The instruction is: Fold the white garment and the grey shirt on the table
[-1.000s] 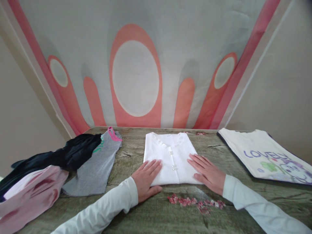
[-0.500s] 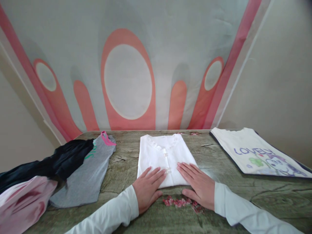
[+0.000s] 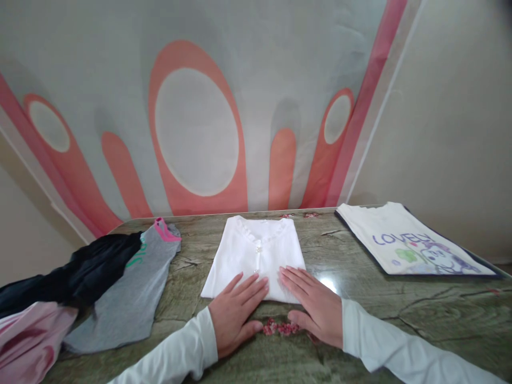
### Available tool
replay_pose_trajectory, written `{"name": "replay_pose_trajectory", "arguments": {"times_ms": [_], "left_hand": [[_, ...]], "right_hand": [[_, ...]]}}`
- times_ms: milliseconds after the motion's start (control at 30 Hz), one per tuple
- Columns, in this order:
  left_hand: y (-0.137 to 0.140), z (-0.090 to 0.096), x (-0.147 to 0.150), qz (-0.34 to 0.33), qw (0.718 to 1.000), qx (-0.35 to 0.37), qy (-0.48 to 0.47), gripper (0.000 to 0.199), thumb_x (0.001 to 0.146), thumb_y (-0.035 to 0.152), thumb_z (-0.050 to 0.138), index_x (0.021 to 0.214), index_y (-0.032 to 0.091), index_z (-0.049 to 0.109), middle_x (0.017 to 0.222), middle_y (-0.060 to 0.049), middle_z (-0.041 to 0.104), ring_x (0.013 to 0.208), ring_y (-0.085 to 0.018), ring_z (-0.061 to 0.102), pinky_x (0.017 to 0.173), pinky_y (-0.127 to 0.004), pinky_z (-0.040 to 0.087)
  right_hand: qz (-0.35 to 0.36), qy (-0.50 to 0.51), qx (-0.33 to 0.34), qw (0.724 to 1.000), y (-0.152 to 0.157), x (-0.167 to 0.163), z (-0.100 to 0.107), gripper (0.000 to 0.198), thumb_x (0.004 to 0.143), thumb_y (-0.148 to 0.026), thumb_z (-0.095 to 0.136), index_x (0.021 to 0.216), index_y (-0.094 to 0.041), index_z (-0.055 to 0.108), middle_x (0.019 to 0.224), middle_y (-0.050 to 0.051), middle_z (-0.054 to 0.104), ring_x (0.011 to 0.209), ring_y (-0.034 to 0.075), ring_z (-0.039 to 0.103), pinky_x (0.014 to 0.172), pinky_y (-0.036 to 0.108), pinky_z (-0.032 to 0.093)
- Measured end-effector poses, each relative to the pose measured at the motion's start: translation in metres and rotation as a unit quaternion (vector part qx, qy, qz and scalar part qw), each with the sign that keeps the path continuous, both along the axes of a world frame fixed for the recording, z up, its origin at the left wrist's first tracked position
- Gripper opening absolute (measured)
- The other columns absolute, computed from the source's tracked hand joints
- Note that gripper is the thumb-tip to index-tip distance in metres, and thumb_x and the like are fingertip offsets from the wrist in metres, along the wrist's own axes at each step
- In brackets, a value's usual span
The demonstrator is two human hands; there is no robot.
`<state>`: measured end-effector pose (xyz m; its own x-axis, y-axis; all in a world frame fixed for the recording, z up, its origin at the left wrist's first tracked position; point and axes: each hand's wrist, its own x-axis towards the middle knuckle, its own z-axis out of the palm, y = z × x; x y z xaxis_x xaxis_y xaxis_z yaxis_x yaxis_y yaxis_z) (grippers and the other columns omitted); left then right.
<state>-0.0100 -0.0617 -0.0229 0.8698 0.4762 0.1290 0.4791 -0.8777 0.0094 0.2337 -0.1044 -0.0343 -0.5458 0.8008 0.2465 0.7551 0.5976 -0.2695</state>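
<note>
A white buttoned top (image 3: 244,256) with a ruffled neckline lies folded flat on the wood-patterned table (image 3: 192,277), its neck towards the wall. My left hand (image 3: 238,314) rests with outstretched fingers on the lower edge of the top, left of the button strip. Flat on the lower right part lies my right hand (image 3: 314,306), fingers straight and thumb apart. Neither hand grips the cloth. The hands cover some of the bottom edge.
To the left lie a grey shirt (image 3: 120,309) with a pink collar, a black garment (image 3: 92,266) and a pink garment (image 3: 36,336), overlapping. At the right is a white shirt (image 3: 400,218) lettered "LOVELY" on something dark. A patterned wall (image 3: 256,106) stands behind.
The view has turned slightly. The white top's lower left corner now spreads farther out to the left, and its right edge has drawn in. Both hands stay flat on the cloth.
</note>
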Motion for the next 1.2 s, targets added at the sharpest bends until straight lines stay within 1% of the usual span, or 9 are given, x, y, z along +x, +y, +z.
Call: {"name": "replay_pose_trajectory", "arguments": {"times_ms": [200, 433, 567, 733, 800, 900, 1000, 1100, 1200], "left_hand": [[0.003, -0.004, 0.0, 0.005, 1.0, -0.018, -0.004, 0.056, 0.087, 0.052, 0.029, 0.135, 0.023, 0.024, 0.138, -0.003, 0.031, 0.127, -0.022, 0.023, 0.106, -0.042, 0.014], [0.0, 0.001, 0.006, 0.011, 1.0, -0.021, -0.004, 0.052, 0.087, 0.048, 0.032, 0.13, 0.019, 0.032, 0.139, -0.005, 0.029, 0.129, -0.021, 0.019, 0.106, -0.042, 0.014], [-0.004, 0.004, 0.016, -0.009, 1.0, -0.029, -0.007, 0.052, 0.088, 0.044, 0.033, 0.134, 0.019, 0.026, 0.141, -0.004, 0.025, 0.13, -0.021, 0.015, 0.107, -0.042, 0.011], [-0.004, 0.001, 0.023, -0.026, 0.998, -0.048, 0.011, 0.054, 0.087, 0.047, 0.032, 0.135, 0.024, 0.023, 0.14, -0.002, 0.026, 0.129, -0.022, 0.017, 0.106, -0.044, 0.009], [-0.004, -0.001, 0.023, -0.024, 0.998, -0.052, 0.013, 0.054, 0.087, 0.048, 0.031, 0.135, 0.024, 0.023, 0.14, -0.002, 0.026, 0.129, -0.022, 0.018, 0.106, -0.044, 0.009], [-0.005, -0.002, 0.023, -0.024, 0.998, -0.055, 0.014, 0.056, 0.086, 0.049, 0.032, 0.135, 0.024, 0.022, 0.14, -0.003, 0.025, 0.129, -0.023, 0.017, 0.106, -0.044, 0.01], [-0.005, -0.002, 0.02, -0.021, 0.999, -0.046, 0.002, 0.057, 0.086, 0.048, 0.035, 0.135, 0.023, 0.022, 0.14, -0.003, 0.026, 0.129, -0.022, 0.018, 0.106, -0.043, 0.011], [0.004, -0.002, 0.008, 0.03, 0.999, -0.023, -0.028, 0.053, 0.087, 0.043, 0.035, 0.134, 0.021, 0.025, 0.14, -0.005, 0.026, 0.129, -0.022, 0.019, 0.106, -0.044, 0.014], [0.026, -0.005, -0.017, 0.13, 0.988, -0.009, -0.079, 0.048, 0.087, 0.037, 0.036, 0.129, 0.016, 0.033, 0.138, -0.01, 0.029, 0.127, -0.025, 0.023, 0.103, -0.045, 0.023]], "right_hand": [[0.015, 0.004, -0.019, 1.0, 0.014, 0.013, -0.01, 0.065, 0.085, -0.052, 0.031, 0.136, -0.013, 0.024, 0.14, 0.01, 0.026, 0.128, 0.021, 0.021, 0.105, 0.04, 0.021], [-0.049, -0.008, -0.022, 0.999, 0.047, 0.047, -0.011, 0.051, 0.09, -0.043, 0.024, 0.134, -0.018, 0.029, 0.138, 0.007, 0.031, 0.127, 0.018, 0.025, 0.104, 0.042, 0.019], [-0.062, -0.006, 0.0, 0.998, 0.049, 0.05, -0.012, 0.048, 0.091, -0.038, 0.024, 0.134, -0.018, 0.027, 0.139, 0.007, 0.029, 0.128, 0.017, 0.023, 0.104, 0.041, 0.019], [-0.062, 0.014, 0.019, 0.998, 0.051, 0.048, -0.017, 0.044, 0.09, -0.033, 0.026, 0.132, -0.02, 0.032, 0.136, 0.007, 0.035, 0.125, 0.018, 0.029, 0.102, 0.043, 0.022], [-0.084, 0.054, 0.048, 0.994, 0.052, 0.049, -0.019, 0.041, 0.089, -0.031, 0.029, 0.126, -0.018, 0.04, 0.13, 0.009, 0.043, 0.12, 0.019, 0.036, 0.099, 0.042, 0.028], [-0.125, 0.121, 0.081, 0.981, 0.052, 0.05, -0.02, 0.03, 0.085, -0.029, 0.036, 0.107, -0.015, 0.053, 0.107, 0.012, 0.056, 0.103, 0.021, 0.049, 0.089, 0.039, 0.039], [-0.14, 0.169, 0.069, 0.973, 0.049, 0.05, -0.019, 0.022, 0.084, -0.026, 0.038, 0.094, -0.017, 0.055, 0.089, 0.008, 0.06, 0.085, 0.019, 0.055, 0.078, 0.035, 0.045], [-0.14, 0.193, 0.044, 0.97, 0.046, 0.048, -0.02, 0.022, 0.085, -0.025, 0.035, 0.094, -0.019, 0.055, 0.087, 0.006, 0.061, 0.082, 0.018, 0.057, 0.074, 0.033, 0.046], [-0.153, 0.191, 0.042, 0.969, 0.046, 0.048, -0.022, 0.024, 0.085, -0.024, 0.033, 0.094, -0.02, 0.054, 0.088, 0.006, 0.062, 0.083, 0.018, 0.057, 0.075, 0.033, 0.045]]}}
